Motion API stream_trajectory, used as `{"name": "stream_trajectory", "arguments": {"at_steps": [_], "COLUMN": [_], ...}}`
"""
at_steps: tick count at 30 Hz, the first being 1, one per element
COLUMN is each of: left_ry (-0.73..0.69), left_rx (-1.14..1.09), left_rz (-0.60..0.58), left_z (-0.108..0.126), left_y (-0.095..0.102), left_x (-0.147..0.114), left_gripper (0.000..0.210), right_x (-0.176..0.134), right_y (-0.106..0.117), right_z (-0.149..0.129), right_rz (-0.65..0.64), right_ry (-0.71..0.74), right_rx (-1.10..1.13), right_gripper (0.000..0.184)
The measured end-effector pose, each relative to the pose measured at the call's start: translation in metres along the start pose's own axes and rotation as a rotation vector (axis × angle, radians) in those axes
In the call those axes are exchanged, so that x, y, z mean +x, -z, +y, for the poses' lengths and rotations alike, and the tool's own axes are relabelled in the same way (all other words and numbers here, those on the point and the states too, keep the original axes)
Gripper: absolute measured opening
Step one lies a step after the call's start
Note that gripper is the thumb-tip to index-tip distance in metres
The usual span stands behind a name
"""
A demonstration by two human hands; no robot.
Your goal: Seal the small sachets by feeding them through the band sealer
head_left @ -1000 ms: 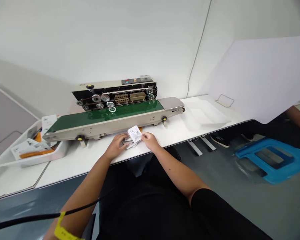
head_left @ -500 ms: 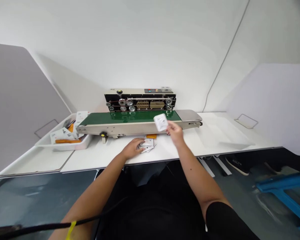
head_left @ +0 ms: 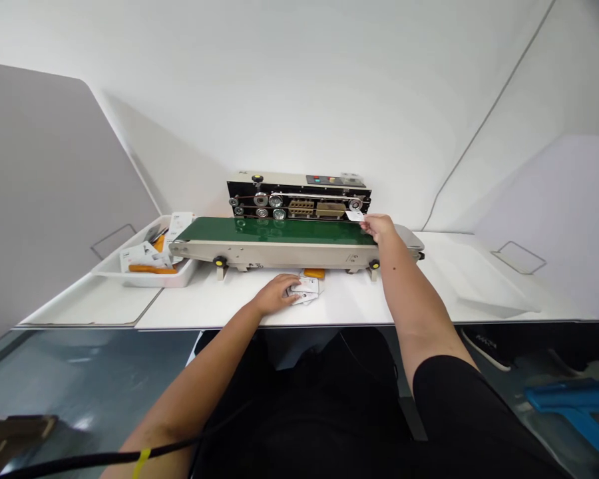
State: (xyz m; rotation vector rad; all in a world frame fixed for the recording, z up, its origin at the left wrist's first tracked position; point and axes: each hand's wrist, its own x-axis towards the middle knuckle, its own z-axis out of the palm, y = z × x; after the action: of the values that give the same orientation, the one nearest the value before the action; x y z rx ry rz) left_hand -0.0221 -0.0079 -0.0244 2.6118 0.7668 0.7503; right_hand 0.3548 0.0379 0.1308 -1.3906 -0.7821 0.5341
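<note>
My right hand (head_left: 378,226) pinches a small white packet (head_left: 355,216) by its edge. The packet is level with the rollers at the right end of a band sealer (head_left: 299,199), above the green conveyor belt (head_left: 279,231). Whether its edge touches the rollers, I cannot tell. On the table in front of the machine, my left hand (head_left: 278,295) curls its thumb and fingers around a small pile of printed white packets (head_left: 307,286). Just behind that pile lies an orange packet (head_left: 314,273), partly under the conveyor's front edge.
A white plastic bin (head_left: 180,276) with several white and orange packets stands left of the conveyor. At right, a translucent tray (head_left: 499,303) sits on the white table (head_left: 349,306). Side panels flank the table. A blue stool (head_left: 579,399) is on the floor at lower right.
My right hand has carried the white packet up and away from me, from before the conveyor to the rollers' right end. The left hand stays at the pile. The view has shifted slightly.
</note>
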Motion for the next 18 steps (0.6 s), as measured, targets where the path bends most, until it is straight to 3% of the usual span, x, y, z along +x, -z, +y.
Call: {"name": "stream_trajectory", "arguments": {"at_steps": [3,5,6,10,13,16,18], "left_ry": [-0.024,-0.048,-0.061,-0.068,0.035,0.245,0.386], "left_rx": [0.008,0.019,0.028,0.113,0.216,0.33,0.39], "left_rz": [0.033,0.074,0.102,0.282,0.502,0.757,0.831], "left_z": [0.003,0.009,0.014,0.032,0.03,0.005,-0.019], "left_y": [-0.001,0.0,0.001,0.027,0.083,0.166,0.222], "left_x": [0.002,0.001,-0.001,-0.014,-0.024,-0.018,-0.007], "left_gripper": [0.042,0.039,0.037,0.02,0.017,0.025,0.032], "right_x": [-0.031,-0.07,-0.094,-0.186,-0.22,-0.222,-0.218], "right_y": [0.002,0.0,-0.003,-0.013,-0.018,-0.021,-0.024], "right_z": [0.008,0.023,0.033,0.086,0.116,0.126,0.127], "right_rz": [0.078,0.051,-0.071,-0.518,-0.801,-0.928,-0.969], "right_ry": [0.131,0.275,0.459,0.654,0.75,0.73,0.694], "right_rx": [-0.11,-0.182,-0.329,-0.418,-0.672,-0.885,-0.92], "right_gripper": [0.037,0.04,0.043,0.036,0.057,0.059,0.06]}}
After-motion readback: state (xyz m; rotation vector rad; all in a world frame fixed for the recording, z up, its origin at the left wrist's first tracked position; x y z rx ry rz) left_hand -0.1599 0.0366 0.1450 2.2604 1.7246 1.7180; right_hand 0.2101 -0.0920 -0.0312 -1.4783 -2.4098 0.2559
